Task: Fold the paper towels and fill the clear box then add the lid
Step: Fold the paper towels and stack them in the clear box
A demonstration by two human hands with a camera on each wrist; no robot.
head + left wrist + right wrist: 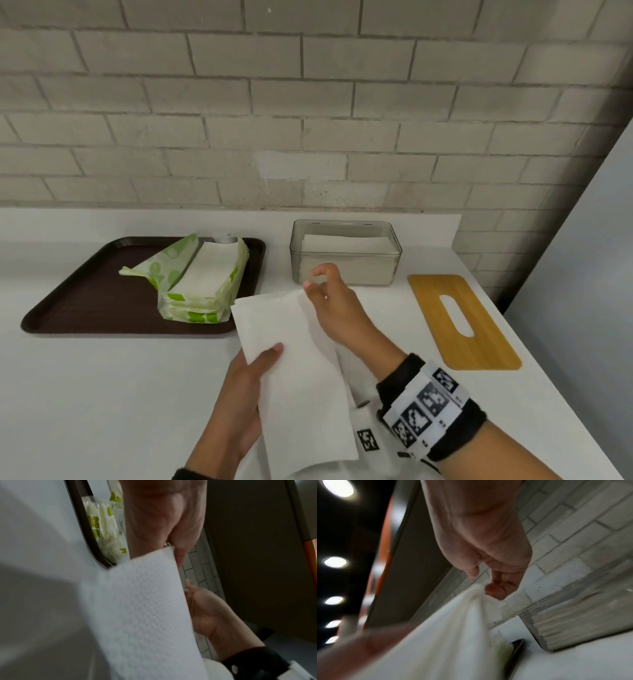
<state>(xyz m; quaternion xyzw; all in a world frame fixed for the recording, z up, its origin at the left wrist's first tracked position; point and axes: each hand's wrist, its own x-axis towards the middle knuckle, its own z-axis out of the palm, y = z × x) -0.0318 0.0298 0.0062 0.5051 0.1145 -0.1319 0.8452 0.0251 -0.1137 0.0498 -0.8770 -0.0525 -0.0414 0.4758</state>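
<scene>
tray left of box

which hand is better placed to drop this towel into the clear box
Right, probably. The right hand pinches the paper towel's far corner just in front of the clear box; the left hand holds the near edge.

White counter bears tray, box, lid.

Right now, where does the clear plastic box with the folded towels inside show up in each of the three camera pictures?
Head view: the clear plastic box stands at centre right on the white counter, against the brick wall.
Left wrist view: not in it.
Right wrist view: the box fills the lower right, stacked towels showing through its wall.
Shared landmark: the brick wall, also a strip in the left wrist view.
</scene>
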